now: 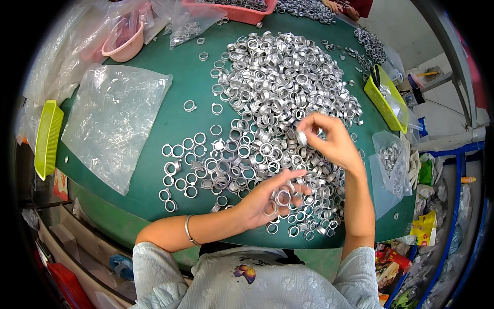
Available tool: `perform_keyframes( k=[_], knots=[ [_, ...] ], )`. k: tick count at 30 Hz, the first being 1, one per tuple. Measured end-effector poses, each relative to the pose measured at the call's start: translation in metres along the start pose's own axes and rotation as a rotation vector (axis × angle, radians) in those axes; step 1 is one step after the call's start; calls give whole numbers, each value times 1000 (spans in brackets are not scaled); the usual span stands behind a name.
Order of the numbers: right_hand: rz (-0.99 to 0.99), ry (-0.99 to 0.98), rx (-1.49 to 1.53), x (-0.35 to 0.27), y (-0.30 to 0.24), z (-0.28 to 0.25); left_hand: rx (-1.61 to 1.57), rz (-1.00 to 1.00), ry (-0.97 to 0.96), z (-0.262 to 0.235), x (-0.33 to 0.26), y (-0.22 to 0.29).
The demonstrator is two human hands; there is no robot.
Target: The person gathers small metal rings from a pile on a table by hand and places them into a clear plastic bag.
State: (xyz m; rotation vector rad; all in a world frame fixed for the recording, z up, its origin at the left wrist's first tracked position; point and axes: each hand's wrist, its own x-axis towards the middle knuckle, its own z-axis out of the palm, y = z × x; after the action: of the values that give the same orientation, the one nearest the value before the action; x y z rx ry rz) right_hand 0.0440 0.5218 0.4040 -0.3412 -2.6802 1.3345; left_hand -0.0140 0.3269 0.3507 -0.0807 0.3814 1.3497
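A large heap of silver metal rings (288, 77) covers the middle of the green table (198, 82). My right hand (333, 141) is over the right side of the heap, thumb and fingers pinched on a single metal ring (301, 138). Below and to its left, my left hand (260, 201) is turned palm up. A couple of metal rings (282, 198) rest in its half-curled fingers, and its thumb points to the right. More loose rings (190, 178) lie spread out on the left, many with a small tab on the rim.
A flat clear plastic bag (116, 113) lies on the left, beside a lime-green basket (49, 139). At the back stand a pink bowl (125, 44) and a red tray (247, 15). On the right are another green basket (385, 103) and a bag of parts (391, 162). Another person's hand (332, 5) shows at the far edge.
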Motion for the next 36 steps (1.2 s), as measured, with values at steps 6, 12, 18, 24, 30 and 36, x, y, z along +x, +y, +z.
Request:
perform_keyframes(
  k=[6,12,18,24,30,36],
  knots=[
    [-38,-32,-99,6,-6,0,179,99,-53,-18,7,-5],
    [-93,143,-548,23,32,24,171,12,-123,-9,3,-7],
    [21,147,-520,8,4,-11,248,34,-96,-13,0,-6],
    [-132,47,-602,21,19,36,178,-4,-76,-16,4,-6],
    [-97,175,-279,24,17,19,153,86,11,-14,3,-7],
    [-72,64,-384,27,32,43,133,88,-60,-20,9,-10]
  ],
)
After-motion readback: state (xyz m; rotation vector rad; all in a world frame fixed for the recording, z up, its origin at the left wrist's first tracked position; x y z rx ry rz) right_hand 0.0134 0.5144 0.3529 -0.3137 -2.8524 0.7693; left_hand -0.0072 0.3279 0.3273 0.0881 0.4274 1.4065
